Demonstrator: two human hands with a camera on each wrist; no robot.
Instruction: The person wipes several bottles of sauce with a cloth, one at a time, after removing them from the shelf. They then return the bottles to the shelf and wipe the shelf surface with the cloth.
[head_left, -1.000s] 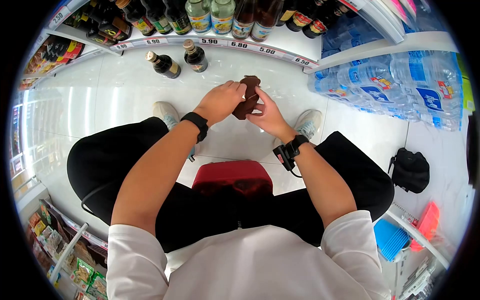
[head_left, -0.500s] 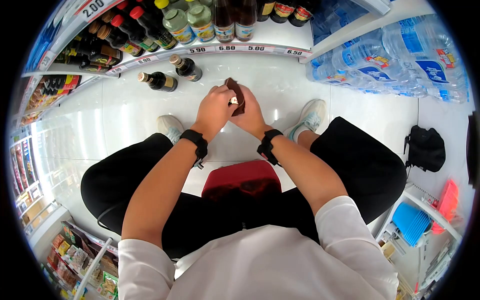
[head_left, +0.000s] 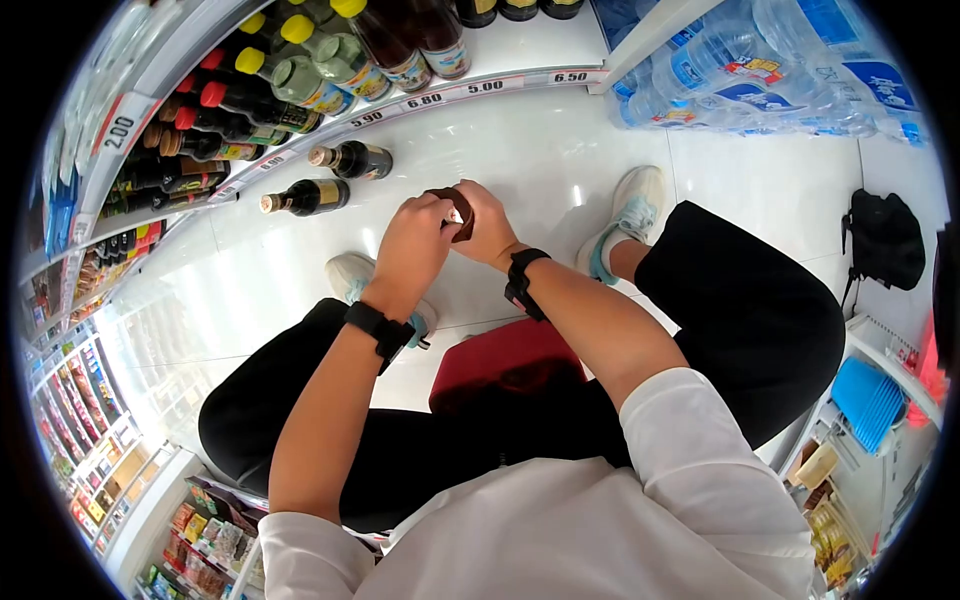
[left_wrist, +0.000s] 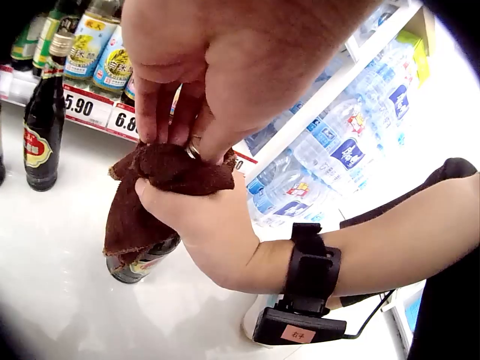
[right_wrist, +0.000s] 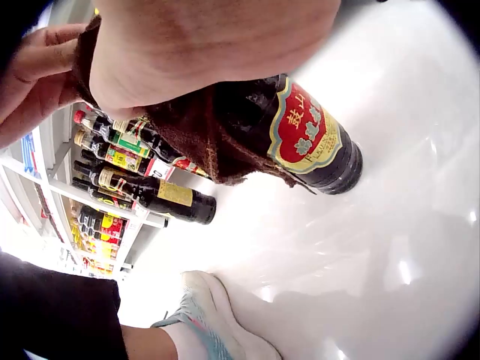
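Note:
A dark glass bottle [right_wrist: 341, 161] with a red and gold label is partly wrapped in a brown cloth [left_wrist: 135, 221]; its base shows below the cloth. My right hand [head_left: 488, 232] grips the bottle through the cloth, its thumb lying across the front in the left wrist view. Above it, my left hand [head_left: 412, 242] pinches the cloth at the bottle's top with bent fingertips. Folds and fingers hide most of the neck. Two more dark bottles, a nearer one [head_left: 312, 197] and a farther one [head_left: 358, 160], stand on the floor left of my hands.
A shelf edge with price tags [head_left: 425, 100] runs along the front, with rows of sauce bottles [head_left: 245, 105] behind it. Water bottle packs [head_left: 740, 85] stack at the right. My shoes [head_left: 632, 215] flank the work, and a black bag [head_left: 885, 240] lies far right.
The head view has turned, so shelf and floor bottles lie farther left. My right hand has closed farther round the cloth, and my left hand has shifted to the bottle's top end.

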